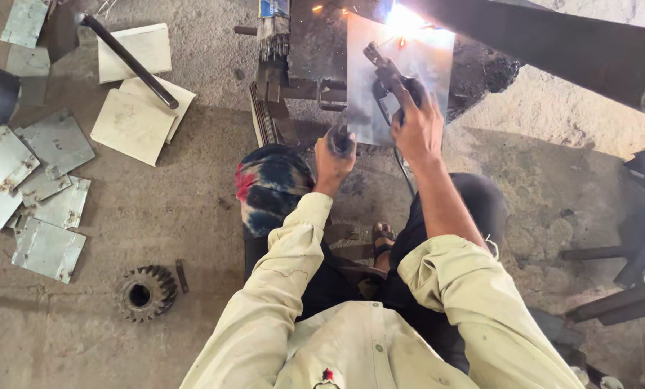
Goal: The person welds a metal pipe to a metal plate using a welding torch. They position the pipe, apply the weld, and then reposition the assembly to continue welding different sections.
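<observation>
Dull grey metal sheet [380,79], rough concrete floor [157,216], rusty iron gear [146,292], soft cream cloth sleeves [279,288].

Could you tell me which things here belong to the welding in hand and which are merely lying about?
In use:
- electrode holder in the right hand
- upright metal sheet, lit by the arc
- dark handle gripped by the left hand

Lying about:
- gear wheel
- stacked metal plates
- pale square plates
- black rod
</observation>
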